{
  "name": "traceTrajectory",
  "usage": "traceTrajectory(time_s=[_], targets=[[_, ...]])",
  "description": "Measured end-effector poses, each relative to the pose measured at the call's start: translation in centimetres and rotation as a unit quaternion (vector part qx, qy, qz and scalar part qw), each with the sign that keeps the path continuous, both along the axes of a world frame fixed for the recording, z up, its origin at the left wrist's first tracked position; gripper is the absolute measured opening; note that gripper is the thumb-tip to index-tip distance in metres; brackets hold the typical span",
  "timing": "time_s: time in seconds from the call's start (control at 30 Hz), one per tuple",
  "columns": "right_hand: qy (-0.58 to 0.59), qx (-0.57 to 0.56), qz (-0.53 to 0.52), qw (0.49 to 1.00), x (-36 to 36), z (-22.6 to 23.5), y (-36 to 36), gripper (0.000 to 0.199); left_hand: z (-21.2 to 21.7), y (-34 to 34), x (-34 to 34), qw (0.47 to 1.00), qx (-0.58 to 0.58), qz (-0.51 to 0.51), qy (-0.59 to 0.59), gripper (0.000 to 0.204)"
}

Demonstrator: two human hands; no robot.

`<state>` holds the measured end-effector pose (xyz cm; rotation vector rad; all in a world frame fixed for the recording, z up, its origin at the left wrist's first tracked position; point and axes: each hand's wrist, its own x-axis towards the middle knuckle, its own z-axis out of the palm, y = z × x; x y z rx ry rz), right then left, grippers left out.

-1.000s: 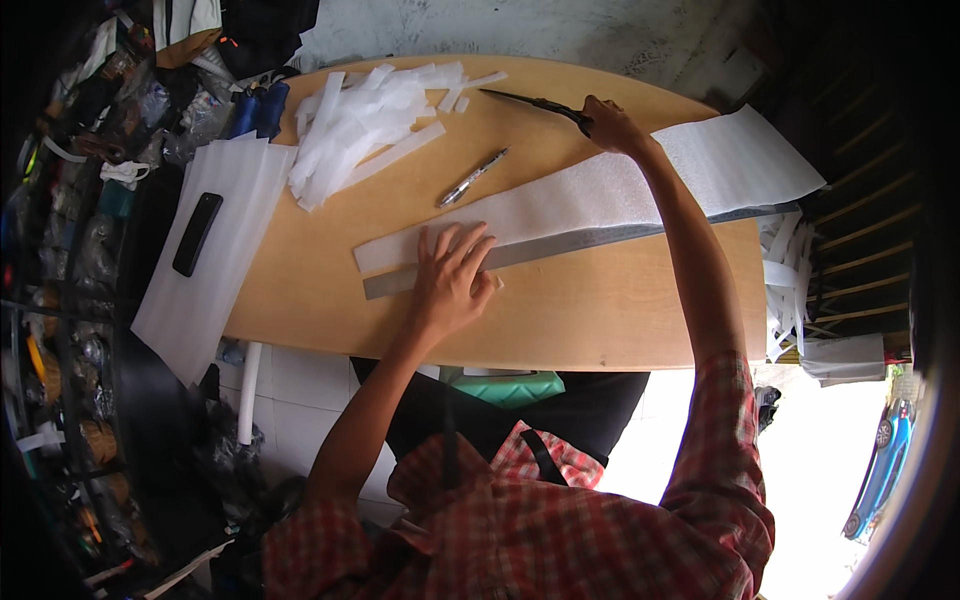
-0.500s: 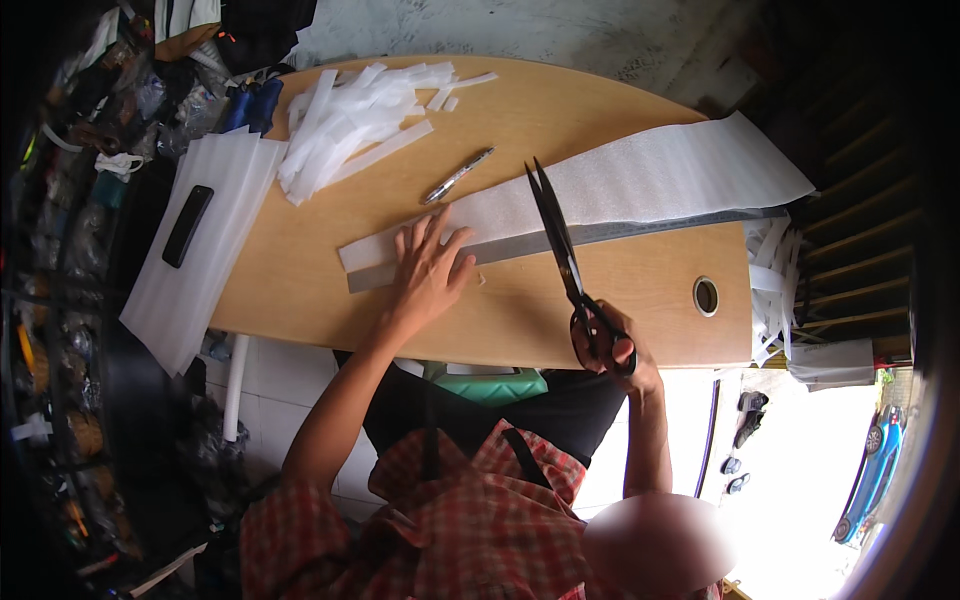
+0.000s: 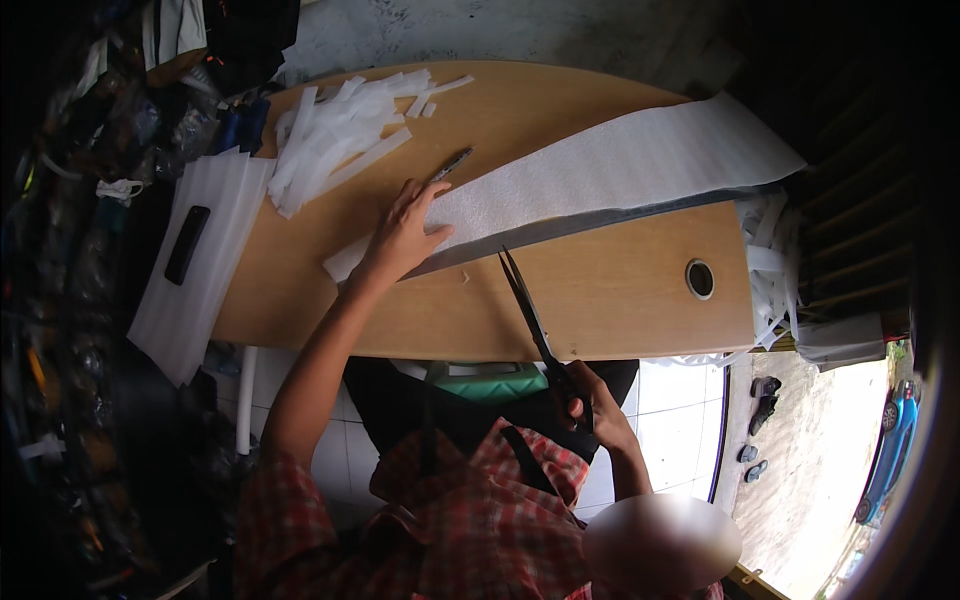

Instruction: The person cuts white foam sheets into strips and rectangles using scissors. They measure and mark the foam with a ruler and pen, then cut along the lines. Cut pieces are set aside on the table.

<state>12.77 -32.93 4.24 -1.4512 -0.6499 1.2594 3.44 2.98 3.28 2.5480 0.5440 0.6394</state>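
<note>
My left hand (image 3: pixel 400 236) lies flat with fingers spread on the left end of a long white foam sheet (image 3: pixel 610 175) that runs across the wooden table (image 3: pixel 600 300). My right hand (image 3: pixel 590 400) grips the handles of long black scissors (image 3: pixel 530 315) near the table's front edge. The blades point up toward the sheet's near edge and are slightly apart. A dark strip shows under the sheet's near edge.
A heap of cut white foam strips (image 3: pixel 335 135) lies at the table's far left. A small metal tool (image 3: pixel 452 163) rests beside the sheet. A folded white sheet with a black object (image 3: pixel 190 250) hangs off the left side. A round cable hole (image 3: pixel 700 278) sits right.
My right hand brought the scissors from the table's far side to the near edge, blades now aimed at the sheet. The left hand stays on the sheet.
</note>
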Motion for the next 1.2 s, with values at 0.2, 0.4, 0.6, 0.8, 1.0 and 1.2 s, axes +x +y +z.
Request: traceTrajectory(time_s=[0.2, 0.4, 0.6, 0.8, 1.0, 1.2], targets=[[-0.062, 0.003, 0.023, 0.998, -1.1, -3.0, 0.2, 0.097, 2.6, 2.0, 1.0, 0.972, -0.182, -0.051, 0.141, 0.03], [-0.08, 0.021, 0.01, 0.997, -2.0, -4.5, 0.5, 0.102, 1.3, 2.1, 0.1, 0.941, -0.306, -0.12, 0.077, 0.026], [-0.073, 0.05, -0.019, 0.996, -2.3, -5.0, 1.0, 0.094, 1.1, 0.8, -0.5, 0.939, -0.308, -0.113, 0.102, 0.03], [-0.035, 0.066, -0.038, 0.997, -2.6, -4.8, 1.2, 0.086, 1.5, -0.5, -0.7, 0.934, -0.324, -0.114, 0.097, 0.03], [-0.039, 0.061, -0.042, 0.996, -2.8, -4.7, 1.2, 0.081, 0.8, -0.6, -0.7, 0.933, -0.327, -0.116, 0.092, 0.03], [-0.001, 0.062, -0.062, 0.996, -3.0, -4.3, 1.3, 0.075, 0.0, -0.3, -0.8, 0.925, -0.35, -0.112, 0.092, 0.032]])
